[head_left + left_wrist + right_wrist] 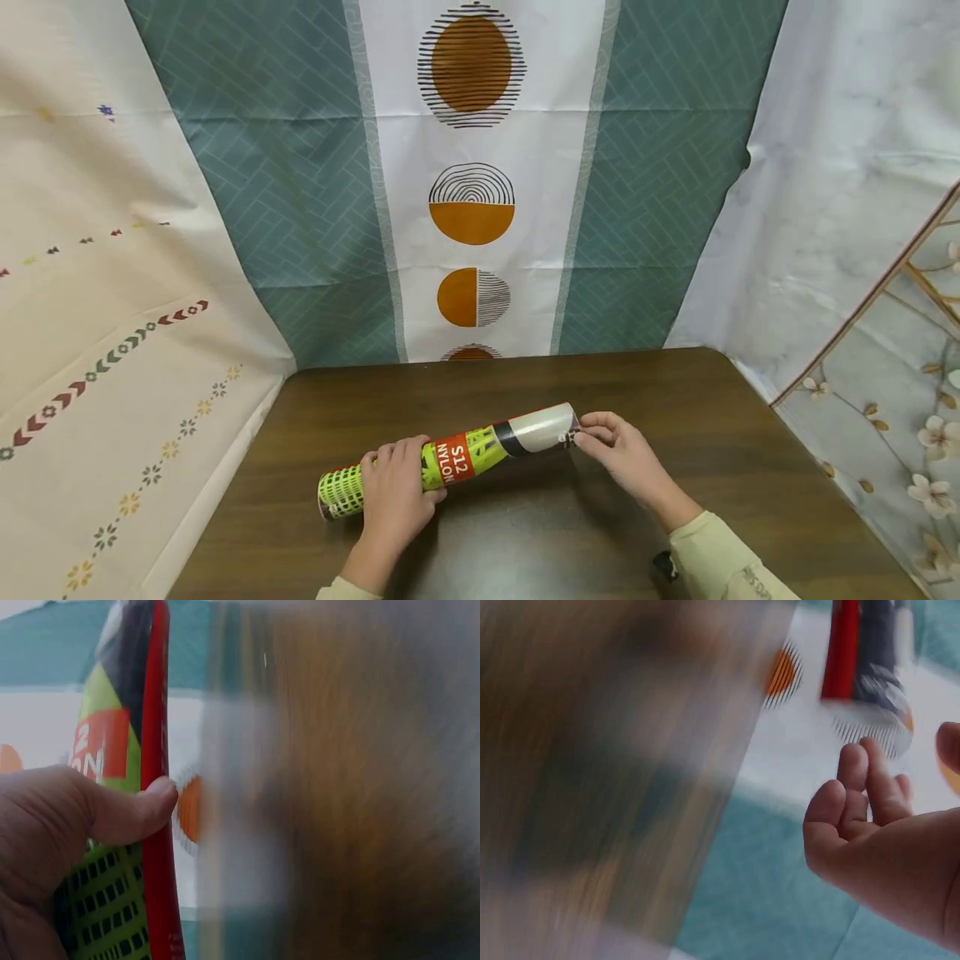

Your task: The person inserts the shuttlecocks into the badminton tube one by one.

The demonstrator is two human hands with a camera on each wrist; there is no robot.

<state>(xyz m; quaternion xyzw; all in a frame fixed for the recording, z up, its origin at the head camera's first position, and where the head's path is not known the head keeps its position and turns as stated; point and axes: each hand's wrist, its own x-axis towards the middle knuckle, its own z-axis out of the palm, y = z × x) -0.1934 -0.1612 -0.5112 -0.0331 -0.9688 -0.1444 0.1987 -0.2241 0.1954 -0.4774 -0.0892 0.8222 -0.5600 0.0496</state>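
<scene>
A shuttlecock tube (480, 450), printed in green, red, black and white with the words S12 NYLON, lies slanted across the head view. Its right end is higher in that view. My left hand (397, 492) grips it near the left end; in the left wrist view the thumb crosses the tube's red stripe (155, 690). Beside the right end is my right hand (615, 450), fingers loosely bent. In the right wrist view those fingertips (853, 761) are just short of the tube's end (866, 697), with the thumb apart from it.
Below the hands is a dark brown wooden table (360, 400). A patterned green and white cloth (480, 250) hangs behind its far edge, with lighter cloths on both sides. A small black object (664, 567) shows at the right sleeve.
</scene>
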